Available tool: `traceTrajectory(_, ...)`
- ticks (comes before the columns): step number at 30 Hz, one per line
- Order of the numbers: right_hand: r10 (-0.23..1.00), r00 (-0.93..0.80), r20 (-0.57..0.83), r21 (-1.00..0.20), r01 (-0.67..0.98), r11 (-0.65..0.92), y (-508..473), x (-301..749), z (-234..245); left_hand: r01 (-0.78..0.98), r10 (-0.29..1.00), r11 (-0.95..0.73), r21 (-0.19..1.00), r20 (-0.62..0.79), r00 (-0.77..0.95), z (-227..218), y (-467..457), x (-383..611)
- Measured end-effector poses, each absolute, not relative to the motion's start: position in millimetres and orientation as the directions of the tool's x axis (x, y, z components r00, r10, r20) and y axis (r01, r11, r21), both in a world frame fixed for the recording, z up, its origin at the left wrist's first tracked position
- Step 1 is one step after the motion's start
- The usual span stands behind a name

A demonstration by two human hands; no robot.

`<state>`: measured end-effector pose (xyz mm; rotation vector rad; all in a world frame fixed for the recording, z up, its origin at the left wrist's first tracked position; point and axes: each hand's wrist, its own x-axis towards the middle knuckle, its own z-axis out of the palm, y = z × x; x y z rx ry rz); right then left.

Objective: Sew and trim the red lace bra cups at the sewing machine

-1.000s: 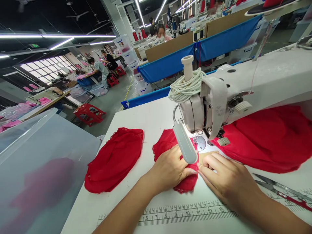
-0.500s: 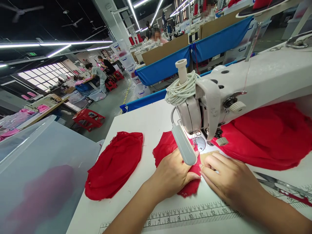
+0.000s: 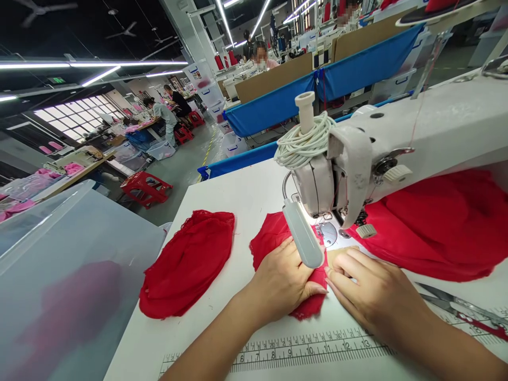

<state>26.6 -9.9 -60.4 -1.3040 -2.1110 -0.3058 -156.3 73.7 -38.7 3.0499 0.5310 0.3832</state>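
A piece of red fabric (image 3: 266,238) with a lacy edge lies on the white table, its right edge by the needle of a white sewing machine (image 3: 444,119). My left hand (image 3: 278,280) rests flat on this fabric, fingers spread and partly hidden by a grey lamp (image 3: 304,233). My right hand (image 3: 365,286) is closed beside it, thumb and forefinger pinching the fabric's right edge. A tan patch (image 3: 337,256) shows at the right fingers. Another red fabric piece (image 3: 190,264) lies to the left, and a larger heap of red cloth (image 3: 436,227) sits under the machine arm.
Scissors (image 3: 452,303) lie right of my right wrist. A printed ruler (image 3: 309,352) runs along the table's front. A translucent plastic bin (image 3: 127,227) stands at the left, with a red stool (image 3: 146,188) behind it. Several people work farther back.
The camera view has shifted slightly. Both hands and the fabric under them stay nearly the same relative to the machine.
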Motion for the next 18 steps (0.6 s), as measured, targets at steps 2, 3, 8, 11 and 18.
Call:
traceTrajectory(2, 0.724, -0.306, 0.619, -0.126, 0.87, 0.476, -10.0, 26.4, -60.9, 0.336, 0.341, -0.94, 0.06, 0.226, 0.912, -39.5, 73.7, -156.6)
traceTrajectory(3, 0.724, -0.303, 0.62, -0.127, 0.872, 0.474, -10.0, 26.4, -61.0, 0.339, 0.343, -0.939, 0.059, 0.227, 0.912, -39.6, 73.7, -156.7)
traceTrajectory(8, 0.716, -0.319, 0.62, -0.127, 0.86, 0.493, -9.6, 26.4, -59.6, 0.338, 0.343, -0.939, 0.063, 0.227, 0.911, -37.6, 73.1, -156.3)
traceTrajectory(11, 0.715, -0.312, 0.625, -0.133, 0.86, 0.492, -9.7, 26.0, -59.2, 0.344, 0.348, -0.937, 0.059, 0.226, 0.91, -35.9, 72.1, -155.6)
traceTrajectory(18, 0.716, -0.309, 0.626, -0.132, 0.862, 0.488, -10.6, 25.2, -59.2, 0.344, 0.344, -0.938, 0.04, 0.227, 0.911, -37.1, 71.1, -155.9)
